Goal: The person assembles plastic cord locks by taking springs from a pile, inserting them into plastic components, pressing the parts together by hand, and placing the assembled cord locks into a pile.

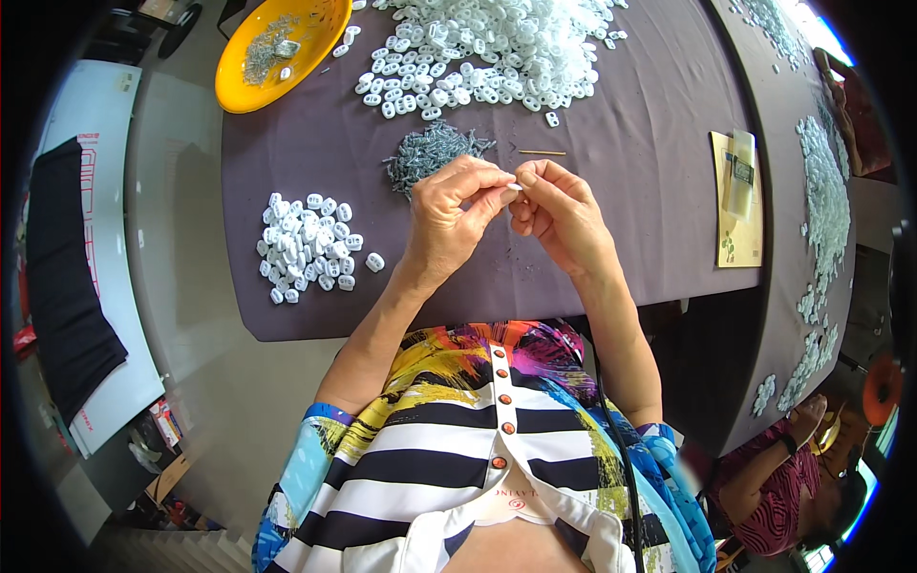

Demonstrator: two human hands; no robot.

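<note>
My left hand (449, 215) and my right hand (565, 215) meet above the table in a fingertip pinch. Between them is a small white plastic piece (514, 186), mostly covered by the fingers. Just beyond my left hand lies a heap of small blue-grey screws (425, 153), partly hidden behind it. A large pile of white oval plastic pieces with two holes (487, 48) spreads across the far part of the table. To the left sits a smaller pile of white oval pieces (306, 244) with dark marks on their faces.
At the far left, a yellow bowl (234, 72) holds small metal parts. A thin brass-coloured rod (543, 153) lies beyond my right hand. A tan packet (731, 234) with a clear item on it rests at right. Another person (764, 487) works at the neighbouring table (764, 382), lower right.
</note>
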